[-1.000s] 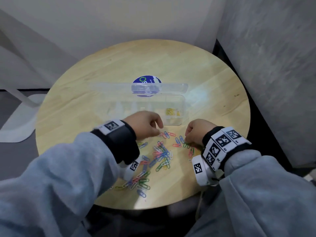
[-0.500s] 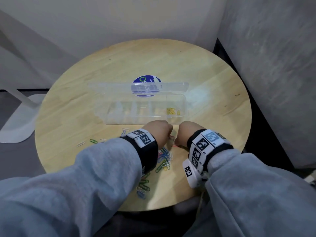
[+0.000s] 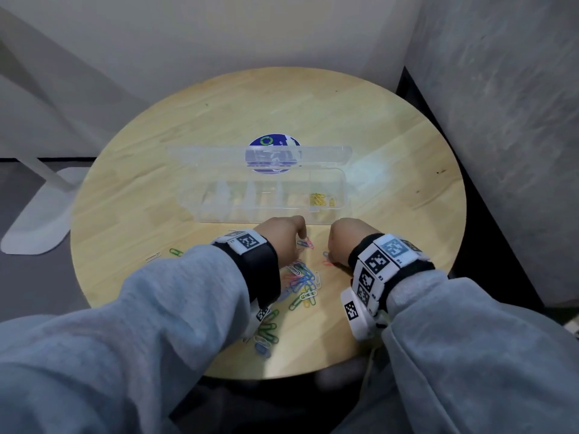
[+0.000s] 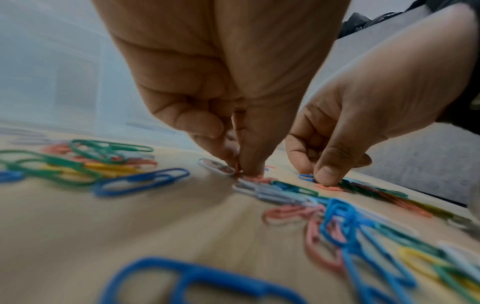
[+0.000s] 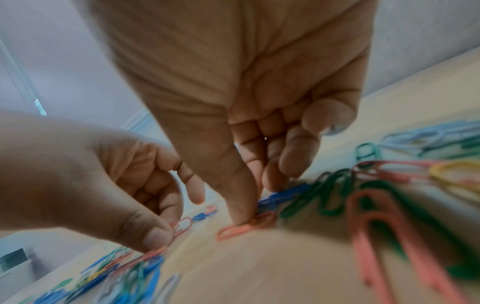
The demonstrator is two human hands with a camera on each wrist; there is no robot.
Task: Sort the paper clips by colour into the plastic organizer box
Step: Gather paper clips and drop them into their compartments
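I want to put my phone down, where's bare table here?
Bare wood lies behind the organizer box toward the wall and along the table right of it. It is crowded between box and near edge: paper clips and both hands.

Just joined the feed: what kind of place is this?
Probably a plain indoor corner used as a small worktable: a round pale wooden table set against bare white and grey walls, with a white stand base on the floor.

**Box far, clips near, my hands between**

On the round table (image 3: 156, 170) I see the organizer box (image 3: 269, 211) at centre, its lid (image 3: 219, 156) raised on the far side. My left hand (image 3: 279, 238) and right hand (image 3: 341, 241) sit just near of it, over the loose paper clips (image 3: 302, 283). Two stray clips (image 3: 166, 254) lie well left.
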